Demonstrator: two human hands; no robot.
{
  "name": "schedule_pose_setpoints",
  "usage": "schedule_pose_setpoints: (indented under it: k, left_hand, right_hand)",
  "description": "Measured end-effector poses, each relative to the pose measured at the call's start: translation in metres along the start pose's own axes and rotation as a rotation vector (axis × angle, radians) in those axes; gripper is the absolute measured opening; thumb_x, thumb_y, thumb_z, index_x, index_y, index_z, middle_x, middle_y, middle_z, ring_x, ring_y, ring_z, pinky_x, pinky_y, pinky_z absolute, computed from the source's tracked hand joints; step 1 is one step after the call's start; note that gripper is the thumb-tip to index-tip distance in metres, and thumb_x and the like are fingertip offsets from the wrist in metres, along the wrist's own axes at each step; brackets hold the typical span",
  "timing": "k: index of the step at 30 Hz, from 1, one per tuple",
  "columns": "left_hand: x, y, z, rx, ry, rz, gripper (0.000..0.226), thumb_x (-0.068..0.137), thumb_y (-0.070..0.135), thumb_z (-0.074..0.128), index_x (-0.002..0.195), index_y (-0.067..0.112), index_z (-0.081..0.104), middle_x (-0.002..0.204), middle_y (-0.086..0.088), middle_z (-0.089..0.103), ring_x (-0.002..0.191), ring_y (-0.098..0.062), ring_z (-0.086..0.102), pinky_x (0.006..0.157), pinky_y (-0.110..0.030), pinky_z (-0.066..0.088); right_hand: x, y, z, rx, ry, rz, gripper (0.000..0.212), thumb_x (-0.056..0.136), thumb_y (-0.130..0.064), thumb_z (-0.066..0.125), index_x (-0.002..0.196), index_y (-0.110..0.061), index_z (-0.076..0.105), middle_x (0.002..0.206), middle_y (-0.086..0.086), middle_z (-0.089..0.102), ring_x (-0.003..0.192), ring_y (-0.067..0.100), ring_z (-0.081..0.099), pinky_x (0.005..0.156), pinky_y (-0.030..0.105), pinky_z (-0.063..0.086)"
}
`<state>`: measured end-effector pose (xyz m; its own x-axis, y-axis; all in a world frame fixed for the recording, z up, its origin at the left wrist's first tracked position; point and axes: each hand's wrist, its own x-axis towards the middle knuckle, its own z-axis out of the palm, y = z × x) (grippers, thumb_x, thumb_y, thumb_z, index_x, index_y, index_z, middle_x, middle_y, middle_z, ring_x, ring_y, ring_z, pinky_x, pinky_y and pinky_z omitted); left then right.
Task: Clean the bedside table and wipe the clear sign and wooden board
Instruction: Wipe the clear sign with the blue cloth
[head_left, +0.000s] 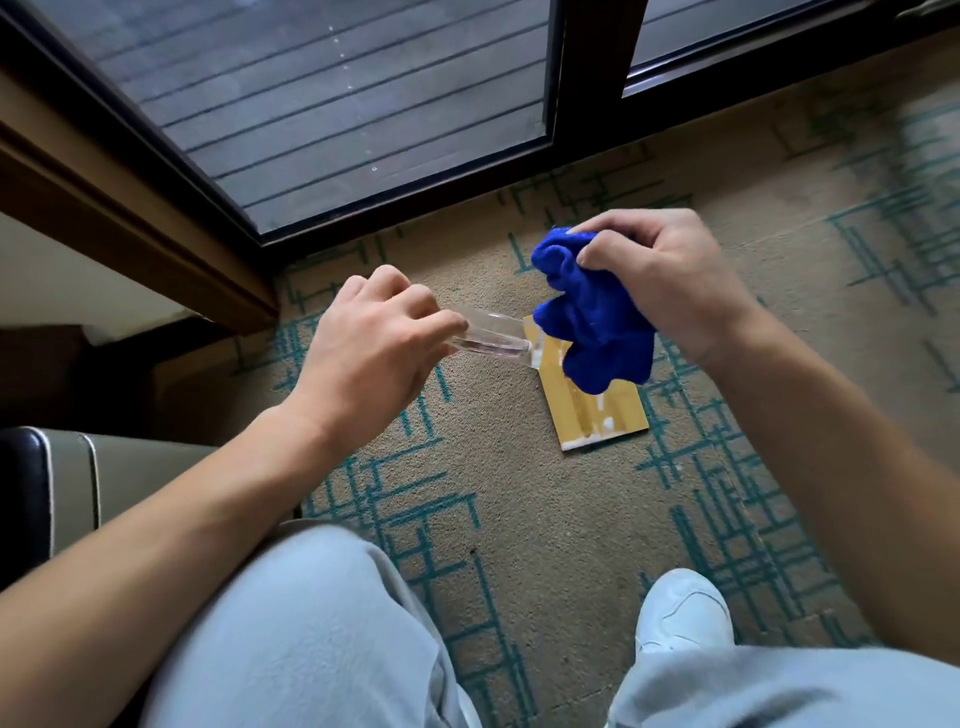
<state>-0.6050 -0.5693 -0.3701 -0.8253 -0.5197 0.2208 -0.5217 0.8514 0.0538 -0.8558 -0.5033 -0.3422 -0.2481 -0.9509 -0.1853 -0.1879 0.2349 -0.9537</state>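
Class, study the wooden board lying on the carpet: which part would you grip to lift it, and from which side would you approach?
Probably grip the wooden board at its near short edge, from the person's side. It lies flat on the carpet, so a hand must pinch an edge. The far end is hidden behind the blue cloth in the right hand; the near end is clear.

We see soft, even daylight from the glass door (332, 104), faint shadows, motion blur on the right carpet (883, 171), wide-angle bending at edges.
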Motion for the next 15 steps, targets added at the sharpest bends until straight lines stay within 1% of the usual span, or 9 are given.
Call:
schedule_pose_setpoints:
  k: [3,4,6,8,9,10,12,13,15]
  left_hand:
    - [0.0,0.001,0.001,0.011,0.029,0.013,0.028,0.096,0.035,0.053,0.104,0.023,0.077,0.091,0.001,0.073,0.085,-0.033,0.06,0.07,-0.04,0.043]
    - [0.001,0.002,0.001,0.006,0.039,0.015,0.027,0.096,0.035,0.054,0.105,0.023,0.077,0.091,0.001,0.074,0.083,-0.033,0.06,0.069,-0.04,0.044]
    - [0.002,0.005,0.001,-0.006,0.071,0.016,0.026,0.098,0.033,0.055,0.106,0.021,0.077,0.092,0.0,0.074,0.082,-0.033,0.059,0.068,-0.043,0.047]
    - [0.004,0.006,0.0,-0.005,0.109,0.009,0.025,0.099,0.031,0.056,0.108,0.021,0.077,0.095,0.0,0.074,0.082,-0.033,0.06,0.068,-0.044,0.048]
    - [0.004,0.006,-0.001,0.0,0.122,0.005,0.023,0.099,0.03,0.058,0.108,0.021,0.077,0.097,0.0,0.074,0.082,-0.033,0.06,0.069,-0.044,0.047]
    - [0.003,0.006,-0.001,0.008,0.124,0.001,0.021,0.099,0.029,0.059,0.108,0.021,0.077,0.096,0.0,0.074,0.081,-0.033,0.06,0.07,-0.043,0.047]
    - [0.001,0.007,0.001,0.028,0.093,-0.004,0.022,0.099,0.032,0.058,0.104,0.02,0.076,0.09,-0.002,0.071,0.079,-0.032,0.059,0.068,-0.041,0.045]
    - [0.0,0.007,0.003,0.033,0.075,-0.013,0.023,0.099,0.033,0.058,0.101,0.019,0.075,0.087,-0.002,0.069,0.078,-0.032,0.058,0.067,-0.04,0.044]
    - [0.0,0.007,0.005,0.008,0.057,-0.049,0.022,0.1,0.032,0.058,0.099,0.017,0.074,0.084,-0.004,0.066,0.076,-0.031,0.056,0.066,-0.038,0.041]
  right_hand:
    - [-0.004,0.001,0.003,0.126,-0.032,0.088,0.018,0.09,0.0,0.054,0.091,0.005,0.071,0.074,0.014,0.068,0.059,0.025,0.068,0.053,0.032,0.057]
    - [-0.005,0.002,0.003,0.13,-0.061,0.098,0.019,0.09,0.0,0.053,0.092,0.007,0.07,0.072,0.015,0.068,0.058,0.026,0.066,0.053,0.033,0.057]
    - [-0.007,0.004,0.005,0.074,-0.117,0.101,0.02,0.09,-0.002,0.054,0.094,0.006,0.071,0.07,0.015,0.068,0.058,0.023,0.063,0.052,0.029,0.052]
    - [-0.011,0.005,0.009,0.054,-0.176,0.115,0.02,0.089,-0.004,0.055,0.094,0.007,0.071,0.071,0.025,0.067,0.058,0.025,0.062,0.054,0.032,0.051]
    - [-0.012,0.005,0.01,0.041,-0.205,0.125,0.021,0.089,-0.006,0.055,0.094,0.009,0.069,0.074,0.03,0.067,0.058,0.026,0.062,0.055,0.034,0.051]
    - [-0.013,0.006,0.012,0.016,-0.224,0.133,0.023,0.088,-0.008,0.055,0.094,0.01,0.068,0.078,0.032,0.069,0.058,0.025,0.062,0.056,0.034,0.05]
    - [-0.012,0.008,0.012,-0.049,-0.233,0.15,0.028,0.087,-0.014,0.056,0.093,0.011,0.067,0.079,0.03,0.07,0.058,0.022,0.058,0.057,0.031,0.046]
    - [-0.012,0.008,0.012,-0.073,-0.224,0.154,0.029,0.086,-0.017,0.057,0.09,0.01,0.067,0.074,0.028,0.068,0.057,0.022,0.056,0.057,0.03,0.044]
    - [-0.01,0.009,0.011,-0.088,-0.182,0.155,0.029,0.085,-0.018,0.057,0.083,0.01,0.064,0.065,0.019,0.061,0.054,0.02,0.053,0.053,0.027,0.041]
